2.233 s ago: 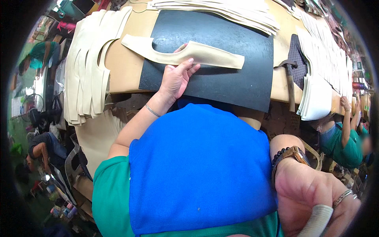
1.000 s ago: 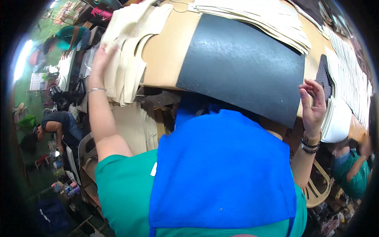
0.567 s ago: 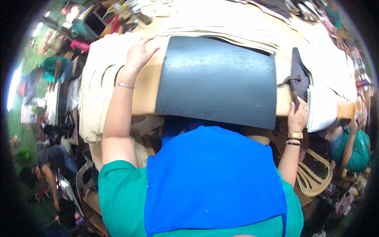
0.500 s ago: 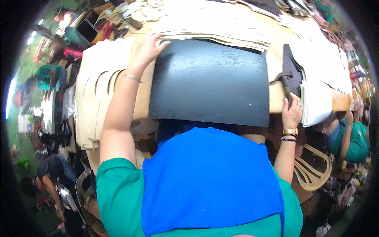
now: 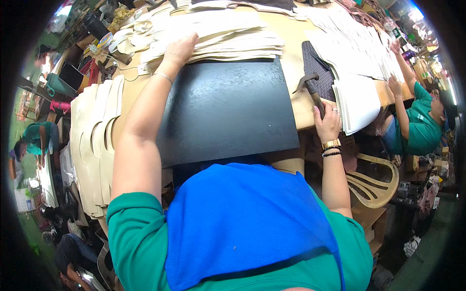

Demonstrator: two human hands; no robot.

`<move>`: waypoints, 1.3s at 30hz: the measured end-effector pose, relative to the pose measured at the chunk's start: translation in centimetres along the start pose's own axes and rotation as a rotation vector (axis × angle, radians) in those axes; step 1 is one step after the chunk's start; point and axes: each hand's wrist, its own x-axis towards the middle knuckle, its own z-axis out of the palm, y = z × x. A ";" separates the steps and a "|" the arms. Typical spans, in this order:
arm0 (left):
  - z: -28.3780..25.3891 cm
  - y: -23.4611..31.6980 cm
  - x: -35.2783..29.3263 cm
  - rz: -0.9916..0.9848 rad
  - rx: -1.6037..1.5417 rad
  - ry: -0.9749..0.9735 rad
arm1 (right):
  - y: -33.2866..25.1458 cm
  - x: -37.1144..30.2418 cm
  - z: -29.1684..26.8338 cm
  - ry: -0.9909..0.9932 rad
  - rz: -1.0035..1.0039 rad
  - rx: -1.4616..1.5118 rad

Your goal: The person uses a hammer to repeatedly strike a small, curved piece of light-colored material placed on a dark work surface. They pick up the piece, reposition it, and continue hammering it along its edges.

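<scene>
My left hand (image 5: 180, 48) reaches over the far-left corner of a black board (image 5: 233, 106). Its fingers are closed at the edge of a pile of cream, leather-like sheets (image 5: 238, 44); how many layers they grip is hidden. By the table's near edge, my right hand (image 5: 328, 121) wraps round the wooden handle of a hammer (image 5: 314, 95). The hammer's dark, curved head points away from me and lies beside a dark textured pad (image 5: 318, 68). The black board sits flat in front of me, its near edge against my blue apron (image 5: 242, 218).
Curved cream cut pieces (image 5: 94, 140) overhang the table's left side. White sheets (image 5: 357, 104) are stacked at the right, where a co-worker in green (image 5: 420, 121) reaches in. A beige plastic chair (image 5: 376, 182) stands near my right forearm. Tape rolls and tools clutter the far left.
My left hand has gone from spread fingers beside the cream pile to fingers closed at its edge. My right hand stays on the hammer. The whole view has turned somewhat.
</scene>
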 end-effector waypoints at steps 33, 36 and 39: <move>-2.3 16.5 -7.1 -0.016 -0.453 -0.379 | -6.9 4.3 -6.4 -0.486 -0.202 0.320; -1.9 16.2 -6.6 -0.017 -0.531 -0.408 | -6.7 3.4 -4.4 -0.432 -0.172 0.553; -1.3 16.0 -5.5 -0.063 -0.626 -0.440 | -6.5 4.1 -4.3 -0.620 -0.096 0.388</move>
